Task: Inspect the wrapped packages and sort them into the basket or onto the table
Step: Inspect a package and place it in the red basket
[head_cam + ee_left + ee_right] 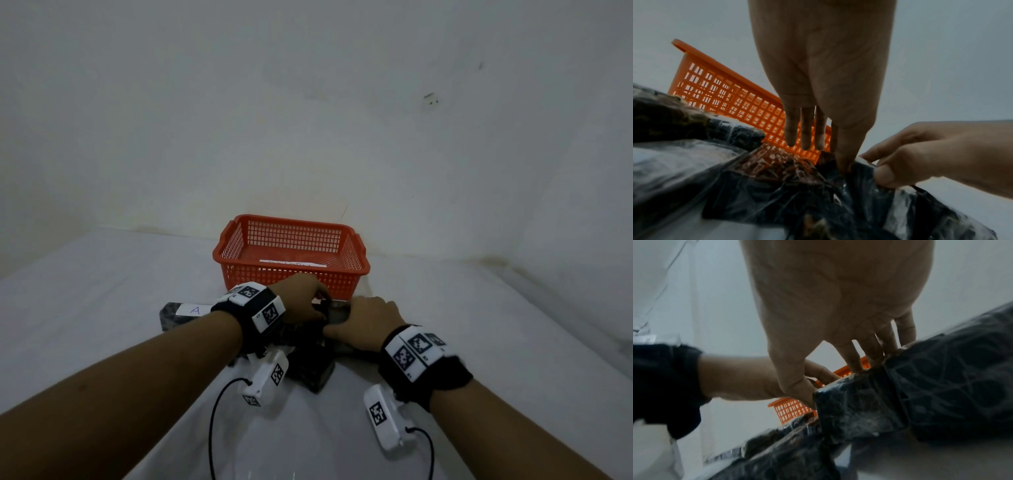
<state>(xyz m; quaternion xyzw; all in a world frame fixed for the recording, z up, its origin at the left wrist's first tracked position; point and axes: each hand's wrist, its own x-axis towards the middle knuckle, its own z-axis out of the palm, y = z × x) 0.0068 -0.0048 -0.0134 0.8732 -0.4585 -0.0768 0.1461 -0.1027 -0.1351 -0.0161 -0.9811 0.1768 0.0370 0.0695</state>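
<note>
Several dark packages wrapped in clear film lie in a pile in front of the orange basket (291, 274). Both hands meet on one package (335, 314) at the back of the pile. My left hand (301, 301) pinches its edge between thumb and index finger (842, 160), while the other three fingers hang straight. My right hand (366, 318) grips the same package (859, 405), thumb on its near end and fingers over its top edge. Another package with a white label marked A (193, 310) lies to the left. A further dark package (311, 371) sits nearest to me.
A white paper slip (293, 264) lies inside the basket, which stands against the back wall. A white cloth covers the table (102, 308). Black cables (219, 404) from the wrist cameras trail over the cloth near me.
</note>
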